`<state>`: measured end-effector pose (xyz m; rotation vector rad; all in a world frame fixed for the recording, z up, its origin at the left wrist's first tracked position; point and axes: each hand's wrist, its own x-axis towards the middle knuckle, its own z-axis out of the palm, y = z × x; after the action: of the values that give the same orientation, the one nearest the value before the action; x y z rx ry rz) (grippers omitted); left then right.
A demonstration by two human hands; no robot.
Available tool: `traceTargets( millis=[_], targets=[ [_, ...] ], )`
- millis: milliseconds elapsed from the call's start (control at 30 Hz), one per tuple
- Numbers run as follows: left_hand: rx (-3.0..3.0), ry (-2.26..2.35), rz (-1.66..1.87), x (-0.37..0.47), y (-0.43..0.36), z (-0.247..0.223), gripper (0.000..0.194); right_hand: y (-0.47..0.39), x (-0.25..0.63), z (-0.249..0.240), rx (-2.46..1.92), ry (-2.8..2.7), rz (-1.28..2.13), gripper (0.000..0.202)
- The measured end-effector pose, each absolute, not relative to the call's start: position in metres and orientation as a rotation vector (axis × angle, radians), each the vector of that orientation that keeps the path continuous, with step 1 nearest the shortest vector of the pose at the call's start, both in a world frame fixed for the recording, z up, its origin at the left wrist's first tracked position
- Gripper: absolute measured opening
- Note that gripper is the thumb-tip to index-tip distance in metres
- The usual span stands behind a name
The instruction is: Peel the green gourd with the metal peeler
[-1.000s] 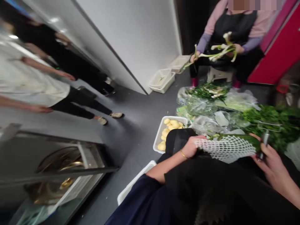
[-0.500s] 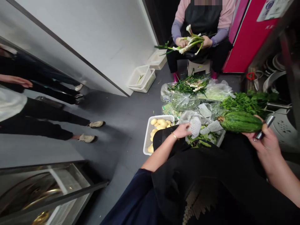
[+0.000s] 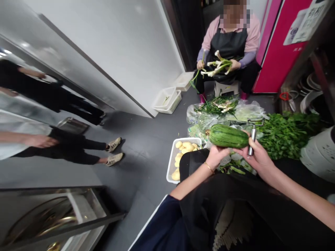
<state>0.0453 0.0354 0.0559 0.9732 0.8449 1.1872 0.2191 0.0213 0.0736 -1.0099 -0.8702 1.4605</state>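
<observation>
A striped green gourd [image 3: 227,136] lies level in front of me, over my dark apron. My left hand [image 3: 217,156] grips it from below near its stem end. My right hand [image 3: 258,156] holds a metal peeler [image 3: 253,136] upright and its fingers touch the gourd's right end. A white foam net [image 3: 225,161] lies just under my left hand, mostly hidden.
A white basket [image 3: 170,166] of peeled potatoes sits on the floor by my knee. Bagged vegetables [image 3: 246,112] and loose greens [image 3: 285,134] lie ahead. A seated person [image 3: 230,45] holds scallions [image 3: 217,66]. Two people's legs [image 3: 78,153] stand at left. White baskets [image 3: 167,101] are by the wall.
My left hand pulled the foam net off the gourd, dropped it, and now grips the bare gourd. The gourd moved left toward me; the peeler turned upright.
</observation>
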Motion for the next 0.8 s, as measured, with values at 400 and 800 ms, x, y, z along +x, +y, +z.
traceTargets(
  millis=[400, 800],
  targets=[
    [0.258, 0.714, 1.154, -0.011, 0.046, 0.088, 0.050, 0.007, 0.219, 0.092, -1.151, -1.264, 1.293, 0.047],
    [0.621, 0.566, 0.697, -0.008, 0.030, 0.111, 0.087, 0.048, 0.228, 0.079, -0.981, -1.179, 1.402, 0.056]
  ],
)
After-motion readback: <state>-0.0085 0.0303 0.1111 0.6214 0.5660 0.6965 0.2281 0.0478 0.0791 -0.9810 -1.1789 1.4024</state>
